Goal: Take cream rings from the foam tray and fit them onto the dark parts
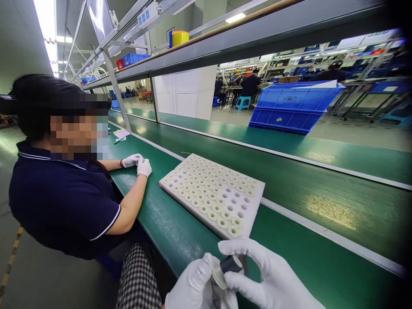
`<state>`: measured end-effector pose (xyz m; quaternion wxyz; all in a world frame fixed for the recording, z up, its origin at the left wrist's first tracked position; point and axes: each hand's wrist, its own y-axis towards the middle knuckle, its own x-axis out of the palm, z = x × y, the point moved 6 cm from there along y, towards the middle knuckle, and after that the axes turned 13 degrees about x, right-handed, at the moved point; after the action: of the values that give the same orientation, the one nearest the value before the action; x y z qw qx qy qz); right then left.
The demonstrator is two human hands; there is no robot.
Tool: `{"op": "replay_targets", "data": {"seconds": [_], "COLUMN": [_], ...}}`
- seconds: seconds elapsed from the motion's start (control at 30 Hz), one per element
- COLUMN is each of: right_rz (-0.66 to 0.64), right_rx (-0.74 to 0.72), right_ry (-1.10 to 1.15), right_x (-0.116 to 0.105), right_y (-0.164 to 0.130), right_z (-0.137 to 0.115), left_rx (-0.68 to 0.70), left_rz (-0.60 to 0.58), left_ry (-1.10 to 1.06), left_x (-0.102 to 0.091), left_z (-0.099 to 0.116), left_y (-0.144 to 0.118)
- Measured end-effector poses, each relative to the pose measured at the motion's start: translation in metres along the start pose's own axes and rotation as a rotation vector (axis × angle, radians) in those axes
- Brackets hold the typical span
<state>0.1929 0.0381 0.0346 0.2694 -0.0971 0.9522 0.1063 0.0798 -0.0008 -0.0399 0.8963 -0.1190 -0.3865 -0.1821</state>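
The white tray (212,195), pocked with holes and mostly filled with pale rings, lies on the green bench (289,206). Just in front of it, the gloved right hand (273,279) pinches a small dark cylinder (230,264) between thumb and fingers. The gloved left hand (193,287) curls closed around a pale part touching it. Beyond the tray, a co-worker's gloved hands (138,164) rest together.

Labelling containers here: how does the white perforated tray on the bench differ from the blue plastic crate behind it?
The white perforated foam tray is a flat slab; the blue plastic crate is a deep walled bin. The tray lies on the near green bench top, by the gloved right hand and left hand; the crate sits on the far side, beyond the white strip. The tray's holes hold pale rings; the crate's contents are hidden. Both are rectangular.
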Motion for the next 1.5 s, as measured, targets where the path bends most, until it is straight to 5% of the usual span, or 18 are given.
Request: {"op": "replay_targets", "data": {"seconds": [0.17, 0.27, 0.4, 0.5, 0.57, 0.7, 0.77, 0.87, 1.0, 1.37, 1.5], "right_rz": [-0.039, -0.128, -0.281, -0.315, -0.273, -0.211, -0.230, -0.290, -0.373, -0.558, -0.492], "right_rx": [0.012, 0.113, 0.242, 0.269, 0.217, 0.103, 0.093, 0.105, 0.121, 0.259, 0.260], "right_ry": [0.037, 0.092, 0.003, 0.012, 0.014, 0.029, 0.039, 0.049, 0.098, 0.184, 0.092], "right_x": [-0.001, 0.000, 0.009, 0.013, 0.011, 0.009, 0.010, 0.012, 0.015, 0.030, 0.028], "right_y": [0.001, 0.004, 0.005, 0.003, 0.002, -0.001, -0.001, 0.001, 0.005, 0.003, 0.013], "right_z": [-0.003, 0.002, 0.009, 0.010, 0.008, 0.005, 0.007, 0.015, 0.020, 0.013, 0.022], "left_rx": [0.139, 0.290, 0.711, 0.958, 0.872, 0.462, 0.395, 0.542, 0.817, 1.001, 1.007], "left_rz": [0.033, 0.141, 0.131, 0.097, 0.089, 0.025, 0.047, 0.102, 0.017, -0.240, -0.184], "left_ry": [0.326, 0.771, 1.412, 1.554, 1.467, 1.110, 1.056, 1.182, 1.416, 1.825, 1.866], "left_x": [-0.003, -0.015, -0.007, 0.003, -0.001, -0.015, -0.018, -0.013, 0.005, 0.005, 0.002], "left_z": [0.021, 0.037, 0.060, 0.067, 0.068, 0.057, 0.055, 0.063, 0.069, 0.052, 0.048], "left_y": [-0.002, -0.006, -0.019, -0.028, -0.025, -0.012, -0.010, -0.011, -0.018, -0.016, -0.007]}}
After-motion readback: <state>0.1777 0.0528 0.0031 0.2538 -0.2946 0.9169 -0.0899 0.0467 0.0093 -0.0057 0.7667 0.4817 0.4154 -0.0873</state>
